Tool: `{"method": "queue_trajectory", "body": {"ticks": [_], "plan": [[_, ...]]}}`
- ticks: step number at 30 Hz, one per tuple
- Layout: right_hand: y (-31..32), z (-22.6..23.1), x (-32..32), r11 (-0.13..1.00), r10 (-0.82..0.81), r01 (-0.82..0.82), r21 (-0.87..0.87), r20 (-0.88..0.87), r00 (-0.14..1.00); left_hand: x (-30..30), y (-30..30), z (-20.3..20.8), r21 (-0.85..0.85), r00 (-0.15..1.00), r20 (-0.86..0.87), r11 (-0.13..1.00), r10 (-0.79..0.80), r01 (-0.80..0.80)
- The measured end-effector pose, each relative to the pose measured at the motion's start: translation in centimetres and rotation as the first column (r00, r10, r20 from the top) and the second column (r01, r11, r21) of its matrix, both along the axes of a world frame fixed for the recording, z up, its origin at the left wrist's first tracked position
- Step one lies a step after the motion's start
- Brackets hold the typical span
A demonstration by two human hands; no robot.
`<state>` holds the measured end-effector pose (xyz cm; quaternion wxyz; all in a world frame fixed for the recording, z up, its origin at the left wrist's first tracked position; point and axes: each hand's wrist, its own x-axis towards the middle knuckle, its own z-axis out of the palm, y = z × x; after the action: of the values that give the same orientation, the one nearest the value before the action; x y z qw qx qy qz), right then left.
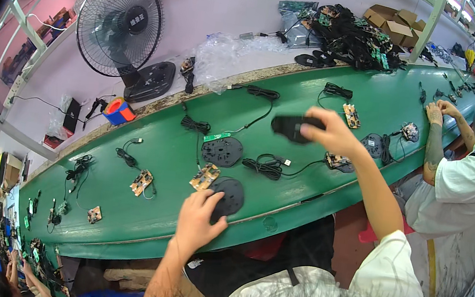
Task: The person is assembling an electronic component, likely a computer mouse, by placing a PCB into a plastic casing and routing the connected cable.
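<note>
My right hand (334, 132) is raised above the green belt, gripping a dark, rounded mouse-shell part (289, 128) that is slightly blurred. Lower and to the left, my left hand (199, 216) has its fingers and thumb on the left side of a black mouse base (232, 197) lying near the belt's front edge. A tan circuit board (205, 177) touches or lies close to that base, just beyond my left fingertips. Behind it sits another black mouse base (222, 151) with a green strip board (217, 137) at its edge. A coiled black USB cable (265, 166) lies between my hands.
More boards with cables, such as one board (141, 182) at left, are spread along the green belt (282, 215). A fan (122, 29), plastic bags (226, 56) and a heap of cabled boards (356, 40) line the far ledge. A co-worker (465, 168) works at right.
</note>
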<state>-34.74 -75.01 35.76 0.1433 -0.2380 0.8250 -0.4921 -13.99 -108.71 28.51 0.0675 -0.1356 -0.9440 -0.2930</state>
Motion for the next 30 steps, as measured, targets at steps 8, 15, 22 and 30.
{"method": "queue_trajectory", "body": {"ticks": [8,15,22,30], "plan": [[0.2,-5.3,5.6,0.949,0.313,-0.313,0.040,0.005,0.950,1.9,-9.8,0.4,0.121,0.964,0.246,0.983,0.102,-0.135],[-3.4,-5.1,6.7,0.921,0.364,-0.366,0.136,0.037,0.931,1.9,-8.9,1.6,0.252,0.972,0.001,0.940,0.236,-0.228],[-10.3,-6.1,7.7,0.974,0.123,0.007,0.225,-0.561,0.819,-8.2,2.9,0.3,0.327,0.926,-0.336,0.943,0.175,-0.060],[-15.6,-8.9,0.8,0.965,-0.033,0.164,0.205,-0.525,0.851,-8.5,3.2,-2.9,0.438,0.969,-0.198,0.898,0.150,-0.049]]}}
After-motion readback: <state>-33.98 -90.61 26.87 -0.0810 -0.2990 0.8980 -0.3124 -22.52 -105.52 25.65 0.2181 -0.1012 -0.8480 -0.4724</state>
